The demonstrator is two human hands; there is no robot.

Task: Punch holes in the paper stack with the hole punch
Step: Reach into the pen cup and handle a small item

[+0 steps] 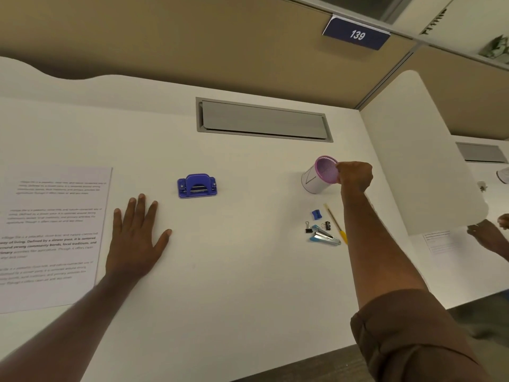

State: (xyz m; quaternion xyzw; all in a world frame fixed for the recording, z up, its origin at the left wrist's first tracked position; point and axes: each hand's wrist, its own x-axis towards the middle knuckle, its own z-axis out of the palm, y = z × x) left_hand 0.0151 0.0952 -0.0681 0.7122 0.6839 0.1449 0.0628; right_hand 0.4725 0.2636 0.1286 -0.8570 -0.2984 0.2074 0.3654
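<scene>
- Left hand (137,238) flat, fingers spread, between paper stack (49,232) and hole punch (197,186); both untouched on the counter (234,271).
- Right hand (354,176) grips the tilted cup (321,175); it could tip and roll.

A white desk (248,271) carries a tilted cup-shaped holder (319,177) with a pink mesh rim, its mouth tipped toward the camera. Nearer, a small cluster lies together: a blue pencil sharpener (317,214), two black binder clips (308,228), a blue and silver staple remover (325,236) and a yellow pencil (335,223) lying at a slant just beside them. A grey cable hatch (263,121) is set into the desk near the tan partition (165,37), where a blue sign (356,35) reads 139
</scene>
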